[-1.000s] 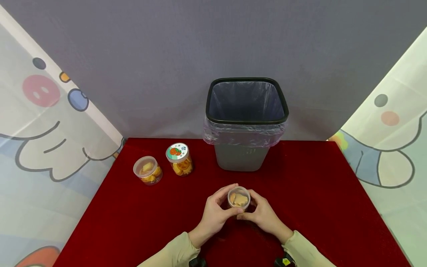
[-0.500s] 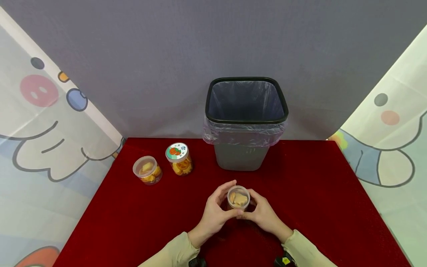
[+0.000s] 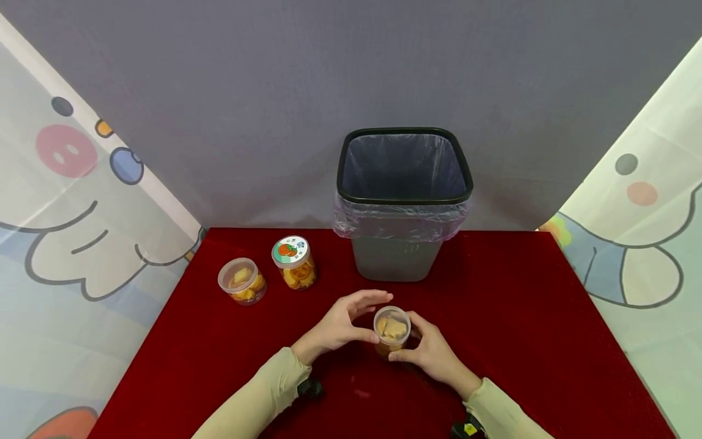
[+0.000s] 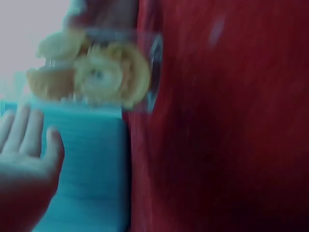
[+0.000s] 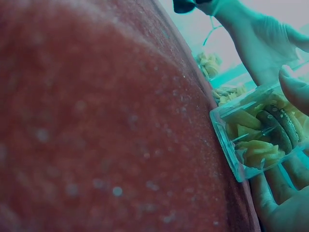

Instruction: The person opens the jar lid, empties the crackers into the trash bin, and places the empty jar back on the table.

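In the middle of the red table stands a small clear jar of cookies (image 3: 392, 328), with pale pieces showing through its round top. My right hand (image 3: 430, 353) grips it from the right, thumb in front and fingers behind. Left of it is my left hand (image 3: 342, 323), fingers extended and thumb tip close to the jar's side. The left wrist view is blurred but shows a gap between the left hand (image 4: 29, 169) and the jar (image 4: 96, 75). In the right wrist view, the right fingers (image 5: 285, 208) lie against the jar (image 5: 263, 133).
A wide clear tub of yellow snacks (image 3: 243, 281) stands on the table's left. Beside it is a taller jar with a printed lid (image 3: 295, 262). A grey bin (image 3: 397, 259) with a black rim and plastic liner stands at the back.
My left hand has come off the jar and moved left and slightly back, its fingers straightening. The right hand and the jar have stayed in place.
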Demonstrator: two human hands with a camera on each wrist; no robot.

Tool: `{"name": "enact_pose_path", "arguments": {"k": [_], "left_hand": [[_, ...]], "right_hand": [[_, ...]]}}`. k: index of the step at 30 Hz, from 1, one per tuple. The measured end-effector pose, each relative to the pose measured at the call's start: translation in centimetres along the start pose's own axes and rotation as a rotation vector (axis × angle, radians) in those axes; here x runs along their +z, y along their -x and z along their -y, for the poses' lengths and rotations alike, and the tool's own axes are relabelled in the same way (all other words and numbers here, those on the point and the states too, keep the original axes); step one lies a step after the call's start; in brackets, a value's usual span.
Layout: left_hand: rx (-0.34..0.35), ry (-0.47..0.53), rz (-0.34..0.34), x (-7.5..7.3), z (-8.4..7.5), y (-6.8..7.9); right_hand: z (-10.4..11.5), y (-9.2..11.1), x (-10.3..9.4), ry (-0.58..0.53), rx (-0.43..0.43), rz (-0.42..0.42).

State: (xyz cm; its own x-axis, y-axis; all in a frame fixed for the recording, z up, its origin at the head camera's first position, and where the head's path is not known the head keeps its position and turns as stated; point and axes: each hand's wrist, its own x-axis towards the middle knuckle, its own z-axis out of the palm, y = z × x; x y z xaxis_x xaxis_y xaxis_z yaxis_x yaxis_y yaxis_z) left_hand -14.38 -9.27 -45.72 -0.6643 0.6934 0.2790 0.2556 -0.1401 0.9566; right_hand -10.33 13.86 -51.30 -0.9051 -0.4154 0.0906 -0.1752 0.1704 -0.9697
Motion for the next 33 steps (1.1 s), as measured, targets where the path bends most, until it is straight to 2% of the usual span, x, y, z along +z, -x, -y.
{"name": "enact_pose_path", "arguments": {"k": [4,8,13,18,23,29,33], "left_hand": [[-0.021,0.090,0.128,-1.9,1.4,-1.0],[-0.039,0.182,0.273,-3.2,1.9,-2.1],[-0.072,0.233,0.427,-3.6,2.2,-3.3],[-0.133,0.275,0.537,-3.5,2.4,-4.1],[-0.171,0.217,0.554,-3.4,2.5,-4.3],[-0.173,0.164,0.496,-3.1,2.6,-4.0],[-0.167,0.141,0.434,-2.9,2.6,-3.5]], "right_hand": [[0.1,0.0,0.0,0.014,0.000,-0.003],[0.0,-0.1,0.0,0.011,0.002,-0.009],[-0.1,0.0,0.0,0.008,-0.003,-0.004],[-0.1,0.0,0.0,0.010,0.006,-0.002],[-0.1,0.1,0.0,0.008,0.037,-0.009],[-0.1,0.1,0.0,-0.002,0.037,-0.004],[-0.2,0.0,0.0,0.010,0.035,-0.008]]}}
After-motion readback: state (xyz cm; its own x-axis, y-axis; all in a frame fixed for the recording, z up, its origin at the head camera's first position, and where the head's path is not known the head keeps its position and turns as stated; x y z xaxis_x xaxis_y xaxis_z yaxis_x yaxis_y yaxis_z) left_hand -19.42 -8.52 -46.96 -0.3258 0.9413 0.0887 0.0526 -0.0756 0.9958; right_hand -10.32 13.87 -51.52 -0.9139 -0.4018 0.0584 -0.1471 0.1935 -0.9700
